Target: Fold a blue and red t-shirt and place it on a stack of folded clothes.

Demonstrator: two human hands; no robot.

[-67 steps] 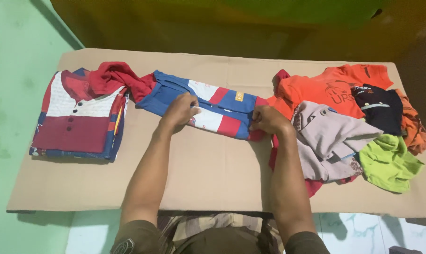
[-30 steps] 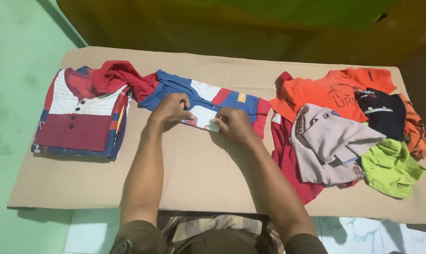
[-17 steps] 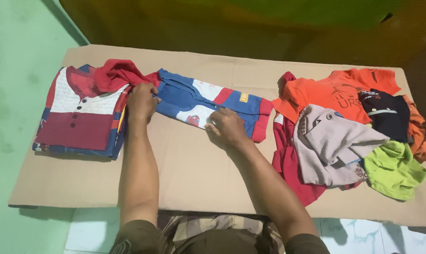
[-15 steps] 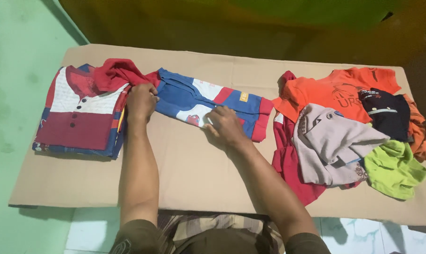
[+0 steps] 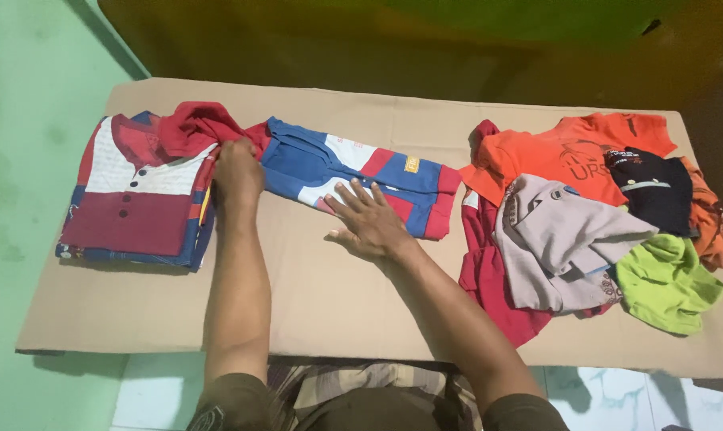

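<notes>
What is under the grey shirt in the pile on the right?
Under the grey shirt lie a red garment, an orange shirt and part of a lime green garment. Anything deeper is covered.

A small rectangular yellow label (image 5: 412, 165) is seen sewn on the blue-and-red folded shirt (image 5: 353, 172) at mid-table. No packages, signs or screens are shown.
</notes>
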